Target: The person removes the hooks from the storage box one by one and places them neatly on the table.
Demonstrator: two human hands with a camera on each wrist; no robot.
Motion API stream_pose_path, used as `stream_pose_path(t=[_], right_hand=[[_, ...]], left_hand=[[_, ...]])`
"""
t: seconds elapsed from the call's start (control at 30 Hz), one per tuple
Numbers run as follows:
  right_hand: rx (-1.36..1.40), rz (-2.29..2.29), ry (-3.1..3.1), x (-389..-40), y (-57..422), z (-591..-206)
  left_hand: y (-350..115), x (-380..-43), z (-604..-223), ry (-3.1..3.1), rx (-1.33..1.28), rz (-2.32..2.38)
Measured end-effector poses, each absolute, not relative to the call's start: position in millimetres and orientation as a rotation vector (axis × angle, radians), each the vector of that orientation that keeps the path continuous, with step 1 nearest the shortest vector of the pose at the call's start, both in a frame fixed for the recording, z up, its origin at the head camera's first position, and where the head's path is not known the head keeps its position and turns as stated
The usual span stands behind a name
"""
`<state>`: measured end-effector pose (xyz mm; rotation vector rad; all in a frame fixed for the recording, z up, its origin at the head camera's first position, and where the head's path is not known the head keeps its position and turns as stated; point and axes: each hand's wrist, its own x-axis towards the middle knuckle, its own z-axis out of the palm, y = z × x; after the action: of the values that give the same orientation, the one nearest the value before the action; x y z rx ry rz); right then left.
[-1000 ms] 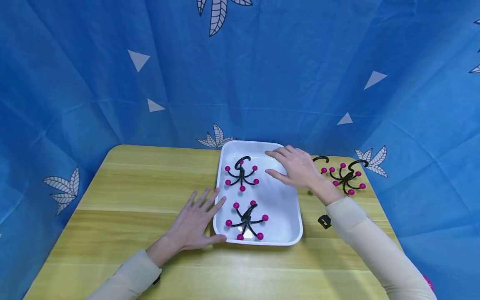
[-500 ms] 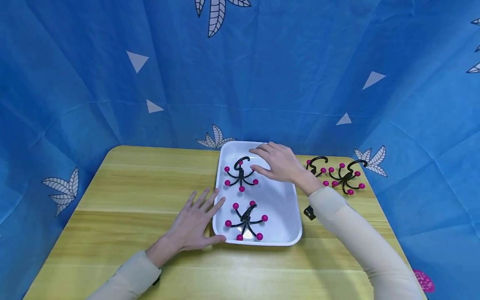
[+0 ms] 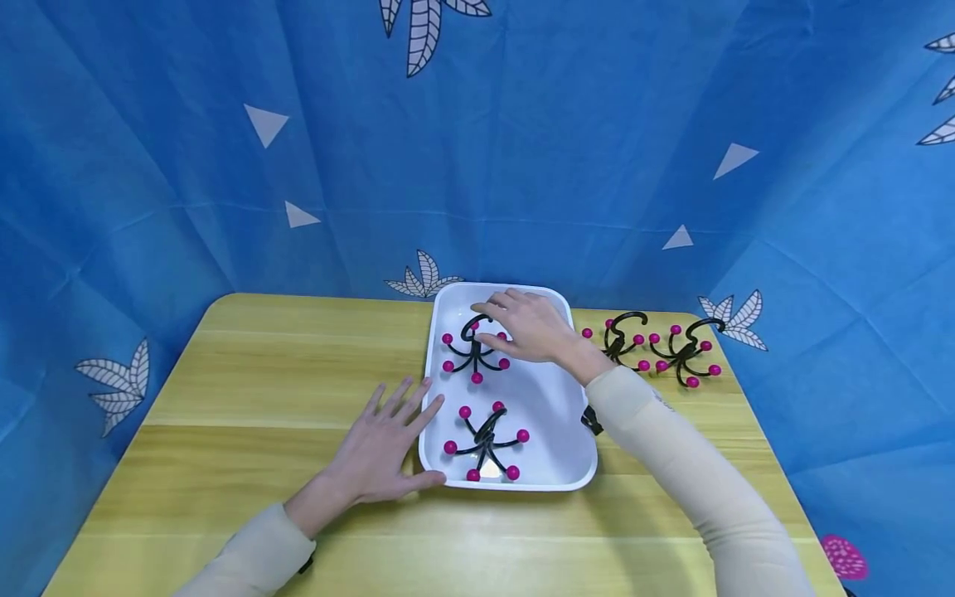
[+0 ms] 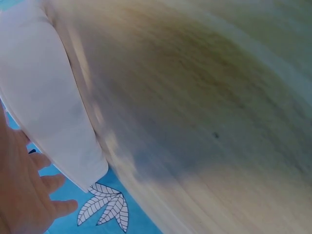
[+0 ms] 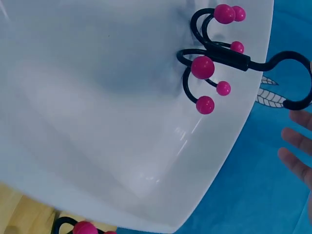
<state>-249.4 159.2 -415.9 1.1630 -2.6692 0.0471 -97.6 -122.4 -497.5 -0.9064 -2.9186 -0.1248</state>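
Hook [image 3: 476, 351] in tray [image 3: 548, 423], ctr of frame; R hand [image 3: 528, 327] near its top, fingers apart; L hand [image 3: 380, 453] spread at tray rim, lower ctr-left.

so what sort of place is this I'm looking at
Probably a small work corner set up for handling things, though the pictures don't settle where. A patterned blue cloth hangs behind a table, where a white tray holds two black hooks.

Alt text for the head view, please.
A person's right hand is at a black, pink-tipped hook in a white tray; a second hook lies nearer. The left hand is spread at the tray's left edge. A third hook and fourth hook lie right of the tray on a table.
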Motion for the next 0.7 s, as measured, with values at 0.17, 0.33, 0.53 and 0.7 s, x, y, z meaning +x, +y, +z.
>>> stream_pose_path(t=[0.17,0.33,0.53,0.7], right_hand=[[1.182,0.022,-2.638,-250,154,-419],[1.184,0.018,-2.593,-251,152,-422],[1.18,0.005,-2.587,-251,152,-425],[1.194,-0.012,-2.572,-251,152,-426]], left_hand=[[-122,-98,-499,-2.909,-0.907,-0.128],[-122,-98,-499,-2.913,-0.906,-0.125],[-123,-97,-499,-2.921,-0.904,-0.115],[-123,-97,-500,-2.909,-0.909,-0.095]])
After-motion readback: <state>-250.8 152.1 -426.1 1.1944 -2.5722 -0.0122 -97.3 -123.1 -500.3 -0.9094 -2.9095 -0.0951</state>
